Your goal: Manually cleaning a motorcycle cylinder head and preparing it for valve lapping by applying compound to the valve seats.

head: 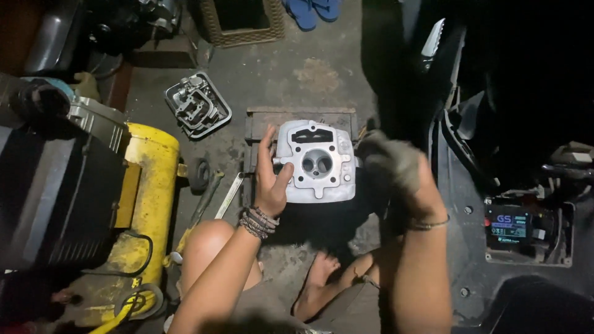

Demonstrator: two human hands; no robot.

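Head view: left hand [270, 185] clamped on left edge of the grey cylinder head [317, 162], holding it over a wooden block [301, 117] on the floor. Right hand [391, 166] closed round a rag at its right edge. Head looks bare; separate metal cover [198, 105] lies apart.

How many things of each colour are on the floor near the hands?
Silver-grey: 3, the engine head, the metal cover and the wrench
Yellow: 1, the tank
Blue: 2, the sandals
Total: 6
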